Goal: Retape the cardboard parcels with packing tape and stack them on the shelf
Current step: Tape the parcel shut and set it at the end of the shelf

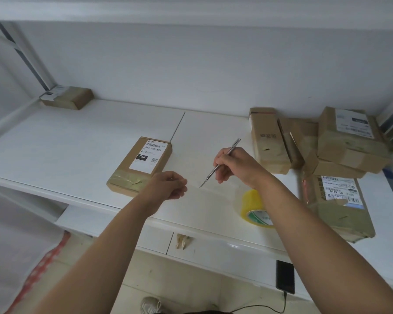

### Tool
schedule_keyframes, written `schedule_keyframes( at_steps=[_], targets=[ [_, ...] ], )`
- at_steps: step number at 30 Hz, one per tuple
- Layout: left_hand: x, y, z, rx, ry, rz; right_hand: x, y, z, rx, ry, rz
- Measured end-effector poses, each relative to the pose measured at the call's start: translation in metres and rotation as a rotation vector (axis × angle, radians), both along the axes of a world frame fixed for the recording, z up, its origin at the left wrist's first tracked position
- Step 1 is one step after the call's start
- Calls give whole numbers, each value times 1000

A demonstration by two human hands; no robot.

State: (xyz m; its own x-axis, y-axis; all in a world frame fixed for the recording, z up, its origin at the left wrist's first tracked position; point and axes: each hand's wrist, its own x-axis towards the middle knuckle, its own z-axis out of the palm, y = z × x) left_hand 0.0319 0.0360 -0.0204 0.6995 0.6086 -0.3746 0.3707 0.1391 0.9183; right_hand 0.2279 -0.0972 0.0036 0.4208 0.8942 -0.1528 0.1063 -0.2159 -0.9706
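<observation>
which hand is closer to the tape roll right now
Right. The right hand, holding a metal blade tool, sits just above and behind the yellow tape roll, whose forearm crosses over it. The left hand is farther left, beside the labelled parcel.

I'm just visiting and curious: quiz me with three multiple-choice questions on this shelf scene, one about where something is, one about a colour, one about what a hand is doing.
1. Where does the roll of tape lie?
A. on the white shelf, by the right forearm
B. on top of the labelled parcel
C. on the floor

2. What colour is the roll of tape?
A. red
B. yellow
C. black

3. What is the right hand doing?
A. lying flat on a parcel
B. hanging open, holding nothing
C. gripping a slim metal knife, tip pointing down

Answers:
1 A, the roll sits on the shelf surface near its front edge, partly hidden by the forearm.
2 B, its tape looks see-through yellow.
3 C, the fingers are curled round the tool's shaft, held like a pen.
</observation>
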Motion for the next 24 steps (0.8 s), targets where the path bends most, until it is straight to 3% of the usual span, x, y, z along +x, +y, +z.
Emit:
schedule_keyframes(
  at_steps=[12, 17, 24],
  targets=[
    [6, -13, -10, 255, 93, 61, -8, 1, 0, -54, -57, 111],
    [6, -13, -13, 263, 94, 70, -8, 3, -3, -82, -64, 134],
    [5, -11, -17, 210, 76, 83, 1, 11, -11, -71, -271, -99]
  ],
)
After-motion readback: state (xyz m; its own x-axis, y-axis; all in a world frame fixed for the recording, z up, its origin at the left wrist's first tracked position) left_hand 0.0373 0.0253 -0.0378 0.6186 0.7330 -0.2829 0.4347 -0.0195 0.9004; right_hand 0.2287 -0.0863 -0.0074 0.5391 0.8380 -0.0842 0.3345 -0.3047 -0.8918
